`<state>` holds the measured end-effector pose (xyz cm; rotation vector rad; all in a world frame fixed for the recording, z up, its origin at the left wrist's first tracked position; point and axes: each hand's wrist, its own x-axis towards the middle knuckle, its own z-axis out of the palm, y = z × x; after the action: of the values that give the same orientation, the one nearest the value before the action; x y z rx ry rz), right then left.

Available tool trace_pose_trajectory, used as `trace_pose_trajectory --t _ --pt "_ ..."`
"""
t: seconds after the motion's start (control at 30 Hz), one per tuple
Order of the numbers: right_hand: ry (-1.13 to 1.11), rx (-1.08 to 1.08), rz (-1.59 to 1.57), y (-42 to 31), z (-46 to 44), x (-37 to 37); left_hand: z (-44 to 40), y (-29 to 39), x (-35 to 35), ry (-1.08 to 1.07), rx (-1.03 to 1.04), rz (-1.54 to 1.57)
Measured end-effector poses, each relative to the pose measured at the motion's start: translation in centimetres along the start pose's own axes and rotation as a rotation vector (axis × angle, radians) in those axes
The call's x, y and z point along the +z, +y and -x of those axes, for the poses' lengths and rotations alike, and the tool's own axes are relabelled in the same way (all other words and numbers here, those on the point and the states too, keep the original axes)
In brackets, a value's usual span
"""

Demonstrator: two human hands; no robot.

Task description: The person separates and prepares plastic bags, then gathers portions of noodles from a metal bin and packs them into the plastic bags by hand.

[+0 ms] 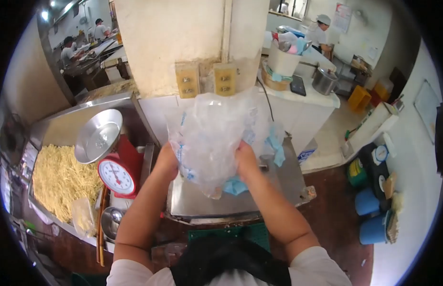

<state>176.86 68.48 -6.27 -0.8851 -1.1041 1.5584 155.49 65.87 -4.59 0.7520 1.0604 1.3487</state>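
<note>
A large bundle of clear plastic bags with blue print is held up between my two hands, over a steel worktop. At the bundle's left side, my left hand closes around its edge. My right hand grips the opposite side, its fingers partly hidden by the plastic. Light-blue plastic lies on the worktop below the bundle, and another light-blue piece is to its right.
To the left stands a red dial scale with a metal pan, beside a trough of yellow noodles. Wall sockets are behind the bundle. Blue buckets stand at right. A person in a cap works in the back room.
</note>
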Motion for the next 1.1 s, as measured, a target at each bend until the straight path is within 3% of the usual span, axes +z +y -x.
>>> trace_pose_trajectory --t 0.27,0.37,0.43,0.53,0.63,0.67,0.73,0.77,0.8,0.83,0.87,0.93,1.07,1.1 --pt "0.016 -0.023 -0.039 7.1 1.5 -2.1 0.6 -4.8 -1.3 0.045 -0.034 -0.083" --pt "0.035 -0.178 0.151 9.0 1.5 -2.2 -0.4 -7.7 -3.1 0.125 -0.060 -0.126" --pt "0.058 -0.234 0.452 11.5 1.0 -3.1 -0.5 -8.2 -3.0 0.110 -0.058 -0.081" --pt "0.078 -0.290 0.414 14.6 0.3 -4.5 0.1 -8.2 -2.4 0.109 -0.075 -0.002" --pt "0.052 -0.249 0.194 10.7 2.4 -3.5 0.6 -7.6 -3.5 0.115 -0.085 -0.022" --pt "0.053 -0.250 0.199 9.3 3.0 -3.4 1.5 -6.3 -3.4 0.037 -0.166 -0.025" --pt "0.135 -0.154 0.603 6.7 4.3 -3.5 2.9 -5.3 -4.0 -0.043 -0.245 -0.016" --pt "0.134 -0.155 0.611 5.9 5.1 -3.1 3.6 -5.4 -4.5 -0.122 -0.396 -0.027" --pt "0.174 -0.254 0.613 5.2 5.9 -2.7 4.2 -5.7 -5.2 -0.204 -0.546 -0.041" --pt "0.215 -0.355 0.612 4.5 6.6 -2.3 4.5 -6.5 -6.5 -0.381 -0.582 0.137" --pt "0.219 -0.359 0.618 3.8 7.2 -1.7 4.6 -6.5 -5.7 -0.389 -0.580 0.138" --pt "0.163 -0.678 0.714 2.9 8.4 -0.7 5.7 -6.3 -3.1 -0.259 -0.169 0.237" --pt "0.164 -0.730 0.791 2.3 8.1 0.6 4.4 -6.4 -3.2 -0.370 -0.192 0.541" --pt "0.155 -0.636 0.882 2.7 7.8 -0.1 4.5 -6.6 -3.1 -0.380 -0.241 0.666"
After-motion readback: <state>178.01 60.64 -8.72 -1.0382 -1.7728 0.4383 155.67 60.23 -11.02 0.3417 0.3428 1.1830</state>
